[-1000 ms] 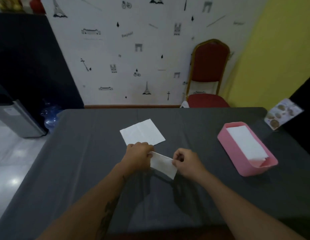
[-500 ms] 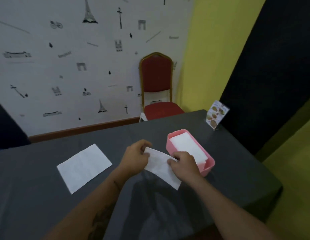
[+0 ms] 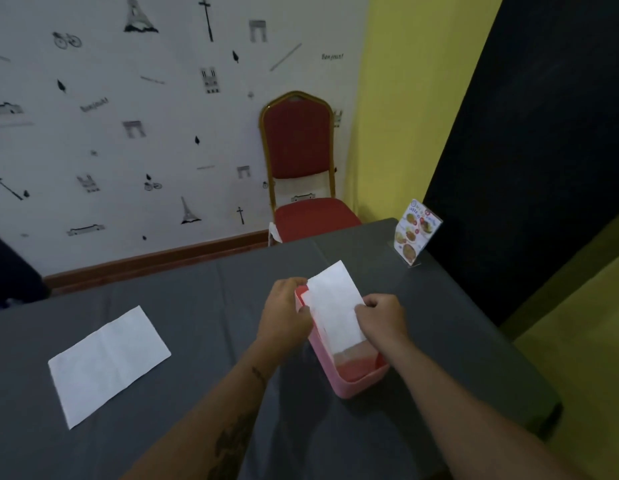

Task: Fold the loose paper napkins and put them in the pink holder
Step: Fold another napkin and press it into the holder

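Napkin (image 3: 107,365), unfolded, lies flat on tabletop (image 3: 204,306) at left. L hand (image 3: 284,315) & R hand (image 3: 382,318) both pinch folded napkin (image 3: 334,306) over holder (image 3: 356,384). Risk: uneven release, it could unfold or catch the rim.

White wall (image 3: 135,109) printed with small black Paris motifs and "Bonjour!", brown skirting (image 3: 155,261) along its base. Red padded chair (image 3: 301,168), gold frame, against it; yellow wall (image 3: 415,98) to the right, then a black panel (image 3: 543,133). Dim, even light
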{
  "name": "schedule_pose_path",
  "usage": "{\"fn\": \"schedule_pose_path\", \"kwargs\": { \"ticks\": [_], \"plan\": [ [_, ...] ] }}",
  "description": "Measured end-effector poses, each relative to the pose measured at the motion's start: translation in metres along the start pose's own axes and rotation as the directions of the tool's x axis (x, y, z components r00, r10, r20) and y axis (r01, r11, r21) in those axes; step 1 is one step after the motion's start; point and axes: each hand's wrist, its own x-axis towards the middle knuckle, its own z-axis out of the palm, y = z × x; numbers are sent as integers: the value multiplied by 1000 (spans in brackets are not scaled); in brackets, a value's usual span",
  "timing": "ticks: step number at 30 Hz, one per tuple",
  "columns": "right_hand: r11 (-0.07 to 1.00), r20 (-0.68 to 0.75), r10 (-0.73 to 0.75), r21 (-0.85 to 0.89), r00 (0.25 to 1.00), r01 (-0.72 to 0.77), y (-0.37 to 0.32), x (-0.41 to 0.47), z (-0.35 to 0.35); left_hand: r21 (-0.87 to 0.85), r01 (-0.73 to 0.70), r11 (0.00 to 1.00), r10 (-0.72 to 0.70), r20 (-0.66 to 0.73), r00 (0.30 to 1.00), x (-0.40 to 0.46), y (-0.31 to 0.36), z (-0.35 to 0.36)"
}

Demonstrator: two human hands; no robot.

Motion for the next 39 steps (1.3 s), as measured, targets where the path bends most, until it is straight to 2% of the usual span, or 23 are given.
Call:
{"fn": "schedule_pose_path", "kwargs": {
  "ticks": [1,2,4,5,10,14,19,22,25,28,30,33,39],
  "plan": [
    [998,-4,-11,-63,1000,11,1,3,2,76,-16,997,15,22,1000,1,-4,5],
    [979,-12,-48,-198,999,45,2,5,4,168,-46,985,37,57,998,1,-7,8],
    [874,-24,-165,-467,986,134,6,6,6,354,-106,929,61,135,989,-2,-11,14],
    [832,-3,-212,-525,977,179,8,7,6,418,-124,900,60,162,985,-3,-12,16],
    [707,174,-356,-593,918,386,17,15,6,527,-174,832,89,181,979,-2,-15,19],
    [618,260,-415,-623,872,480,26,16,10,604,-239,760,147,198,969,7,-7,19],
    [486,375,-477,-641,795,594,36,18,9,657,-312,686,119,321,939,18,-1,21],
    [493,400,-486,-609,777,621,39,20,4,684,-322,654,65,374,925,19,-2,24],
    [546,350,-496,-585,795,599,43,22,1,718,-316,620,27,383,923,19,-3,26],
    [585,323,-464,-587,825,559,42,22,4,755,-343,558,70,369,927,18,-5,24],
    [574,346,-456,-590,820,568,40,22,8,768,-359,530,117,353,928,15,-8,22],
    [540,390,-458,-592,799,598,41,21,12,768,-340,543,126,326,937,12,-9,21],
    [516,399,-424,-631,813,579,41,17,15,757,-308,576,67,331,941,11,-8,24]
  ]
}}
